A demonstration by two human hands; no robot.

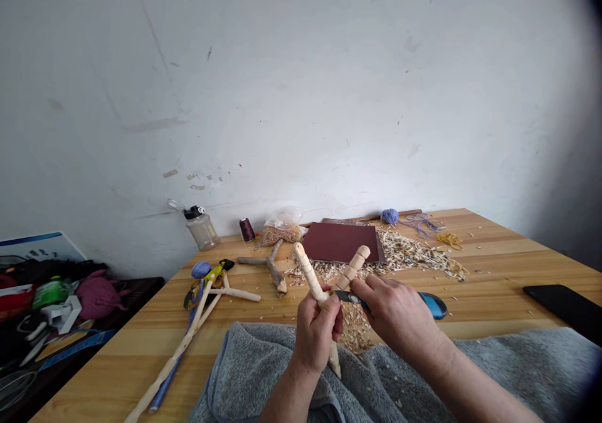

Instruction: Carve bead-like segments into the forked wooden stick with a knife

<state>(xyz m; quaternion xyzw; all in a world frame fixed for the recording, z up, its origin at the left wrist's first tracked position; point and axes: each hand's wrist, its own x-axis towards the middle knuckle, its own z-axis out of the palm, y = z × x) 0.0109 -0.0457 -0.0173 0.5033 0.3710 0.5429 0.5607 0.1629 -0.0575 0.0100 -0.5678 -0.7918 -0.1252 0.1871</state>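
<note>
My left hand (316, 322) is wrapped round a peeled, pale forked branch (308, 272) near where its two arms meet. Ring-like grooves mark both arms, and the lower stem points down over a grey towel (254, 348). In my right hand (392, 300) is a utility knife (433, 305) with a blue and black handle. Its dark blade lies against the right arm of the fork, close to my left thumb. My right fingers partly cover the handle.
Wood shavings (409, 250) lie behind my hands beside dark red sheets (341, 242). A bark-covered forked branch (270, 265), a slingshot-like peeled stick (188, 335) and a clear bottle (201, 228) are to the left. A black phone-like slab (564, 310) lies right.
</note>
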